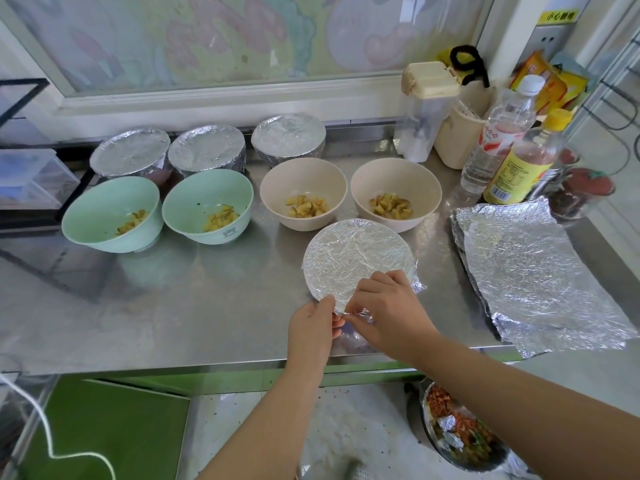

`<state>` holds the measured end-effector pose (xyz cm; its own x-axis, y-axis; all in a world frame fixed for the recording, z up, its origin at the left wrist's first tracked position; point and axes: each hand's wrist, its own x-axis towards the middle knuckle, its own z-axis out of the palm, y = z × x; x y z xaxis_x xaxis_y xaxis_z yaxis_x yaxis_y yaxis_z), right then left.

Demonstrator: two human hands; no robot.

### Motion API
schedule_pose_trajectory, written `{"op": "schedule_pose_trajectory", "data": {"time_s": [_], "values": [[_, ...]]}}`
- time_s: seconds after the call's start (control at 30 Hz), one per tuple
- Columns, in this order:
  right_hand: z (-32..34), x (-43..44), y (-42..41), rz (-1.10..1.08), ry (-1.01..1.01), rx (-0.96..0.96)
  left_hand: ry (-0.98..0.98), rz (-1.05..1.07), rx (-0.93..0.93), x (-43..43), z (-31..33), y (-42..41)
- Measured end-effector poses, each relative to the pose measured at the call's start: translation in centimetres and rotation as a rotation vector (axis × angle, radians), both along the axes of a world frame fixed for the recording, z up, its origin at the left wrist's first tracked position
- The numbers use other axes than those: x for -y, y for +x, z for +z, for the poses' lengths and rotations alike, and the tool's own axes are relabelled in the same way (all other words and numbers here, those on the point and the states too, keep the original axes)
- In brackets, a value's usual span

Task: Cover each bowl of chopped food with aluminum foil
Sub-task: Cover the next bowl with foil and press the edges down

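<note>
A bowl covered with crinkled foil (pixel 356 258) stands near the front of the steel counter (pixel 173 306). My left hand (pixel 313 329) grips its near rim from the left. My right hand (pixel 388 306) pinches a fold of foil at that near edge. Behind it stand two beige bowls (pixel 303 178) (pixel 394 176) and two green bowls (pixel 110 202) (pixel 207 192), all uncovered, each with chopped yellowish food. Three foil-covered bowls (pixel 131 152) (pixel 207 147) (pixel 289 135) line the back. Loose foil sheets (pixel 530 271) lie stacked at the right.
Bottles (pixel 498 133) (pixel 523 157), a clear lidded container (pixel 424 112) and a beige holder (pixel 457 140) crowd the back right. A dark jar (pixel 581 192) sits beside them. Below the counter edge, a bin with food scraps (pixel 457 431) stands on the floor.
</note>
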<state>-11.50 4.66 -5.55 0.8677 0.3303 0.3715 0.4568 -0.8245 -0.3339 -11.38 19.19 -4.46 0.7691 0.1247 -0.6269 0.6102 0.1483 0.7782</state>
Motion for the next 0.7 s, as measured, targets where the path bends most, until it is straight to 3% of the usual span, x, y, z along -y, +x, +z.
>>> {"op": "schedule_pose_trajectory", "data": {"time_s": [0.37, 0.7], "values": [[-0.8, -0.3, -0.6, -0.009, 0.036, 0.108, 0.121, -0.055, 0.029, -0.9, -0.2, 0.2], [-1.3, 2.8, -0.8, 0.059, 0.048, 0.153, 0.091, -0.008, 0.133, 0.4, 0.7, -1.8]]}}
